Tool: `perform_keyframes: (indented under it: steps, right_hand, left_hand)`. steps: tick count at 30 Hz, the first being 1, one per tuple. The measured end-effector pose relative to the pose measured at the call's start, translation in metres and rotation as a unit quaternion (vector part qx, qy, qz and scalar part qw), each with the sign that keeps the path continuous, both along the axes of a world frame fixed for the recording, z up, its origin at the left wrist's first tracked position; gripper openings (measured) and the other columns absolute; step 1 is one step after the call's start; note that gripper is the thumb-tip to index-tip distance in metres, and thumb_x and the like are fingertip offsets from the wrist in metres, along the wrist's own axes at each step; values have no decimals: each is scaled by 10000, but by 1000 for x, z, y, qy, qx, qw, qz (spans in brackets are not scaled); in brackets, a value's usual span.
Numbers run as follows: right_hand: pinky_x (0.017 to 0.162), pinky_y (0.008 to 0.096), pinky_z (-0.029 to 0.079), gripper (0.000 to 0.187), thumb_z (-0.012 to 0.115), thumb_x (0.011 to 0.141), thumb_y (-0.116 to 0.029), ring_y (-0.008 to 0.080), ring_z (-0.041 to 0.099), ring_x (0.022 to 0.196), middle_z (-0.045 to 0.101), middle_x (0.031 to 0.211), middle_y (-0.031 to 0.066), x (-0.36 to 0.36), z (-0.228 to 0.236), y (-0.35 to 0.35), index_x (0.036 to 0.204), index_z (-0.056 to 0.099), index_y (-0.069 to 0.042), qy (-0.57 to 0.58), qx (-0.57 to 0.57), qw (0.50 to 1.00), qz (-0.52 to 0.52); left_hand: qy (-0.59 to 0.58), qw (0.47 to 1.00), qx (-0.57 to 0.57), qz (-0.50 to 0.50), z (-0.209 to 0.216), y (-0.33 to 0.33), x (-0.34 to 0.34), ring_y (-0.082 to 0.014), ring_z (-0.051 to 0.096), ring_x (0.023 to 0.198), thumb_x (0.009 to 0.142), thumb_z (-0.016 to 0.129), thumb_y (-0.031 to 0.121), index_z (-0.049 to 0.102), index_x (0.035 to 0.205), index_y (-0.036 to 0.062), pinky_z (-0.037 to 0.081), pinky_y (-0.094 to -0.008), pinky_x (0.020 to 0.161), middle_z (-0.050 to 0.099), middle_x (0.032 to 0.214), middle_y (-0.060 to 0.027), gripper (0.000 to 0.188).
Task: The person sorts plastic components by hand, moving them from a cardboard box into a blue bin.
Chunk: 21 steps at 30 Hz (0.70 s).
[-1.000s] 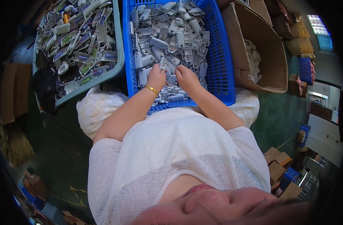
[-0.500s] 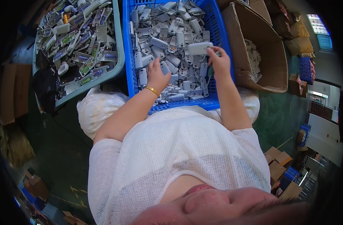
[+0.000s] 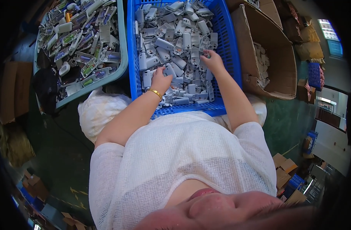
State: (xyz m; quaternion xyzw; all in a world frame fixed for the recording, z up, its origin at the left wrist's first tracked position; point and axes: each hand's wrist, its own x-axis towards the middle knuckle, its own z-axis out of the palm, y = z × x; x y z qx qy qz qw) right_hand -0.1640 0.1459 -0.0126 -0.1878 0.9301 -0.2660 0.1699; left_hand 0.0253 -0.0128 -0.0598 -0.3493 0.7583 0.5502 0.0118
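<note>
A blue plastic basket (image 3: 231, 51) in front of me is heaped with white and pale grey plastic casings (image 3: 164, 44). My left hand (image 3: 160, 80), with a gold bangle at the wrist, is low over the heap, thumb and fingers around a pale casing (image 3: 169, 70). Farther right and higher, my right hand (image 3: 213, 61) is over the heap near the basket's right side. Its fingers are pinched together, and a bit of green (image 3: 209, 56) shows between them. What that green thing is, I cannot make out.
At left stands a pale green tub (image 3: 124, 50) full of opened casings with coloured parts. A cardboard box (image 3: 277, 76) with white pieces inside is right of the basket. A white sack (image 3: 102, 111) sits beside the basket's near left, and a black bag (image 3: 45, 90) hangs on the tub.
The white casing that my right hand held up is out of its fingers. That hand has moved slightly left and farther away. My left hand has stayed nearly in place.
</note>
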Motion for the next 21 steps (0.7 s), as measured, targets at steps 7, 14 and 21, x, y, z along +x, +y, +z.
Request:
perform_keyframes:
  steps: [7, 14, 21]
  right_hand:
    - [803, 429, 453, 361, 578, 737, -249, 354, 564, 968, 590, 1024, 208, -6, -108, -11, 1017, 559, -22, -28, 211, 966, -146]
    - [687, 394, 469, 236, 609, 701, -218, 316, 605, 801, 628, 835, 154, -3, -114, -11, 872, 589, -56, 20, 144, 981, -131]
    - [617, 353, 475, 143, 598, 698, -65, 279, 584, 746, 585, 854, 64, 49, -7, -28, 832, 558, -95, 211, -57, 931, 292]
  left_hand:
    - [1, 999, 36, 0, -1, 6, 3, -279, 508, 1014, 705, 632, 213, 493, 1134, 20, 411, -344, 879, 507, 1108, -172, 490]
    - [4, 996, 87, -1, -3, 7, 2, -309, 493, 1024, 694, 615, 210, 499, 1120, 23, 395, -359, 894, 500, 1100, -188, 479]
    - [117, 981, -155, -11, 28, 3, 6, -358, 362, 1142, 674, 612, 151, 483, 1119, 42, 306, -411, 965, 450, 1173, -178, 476]
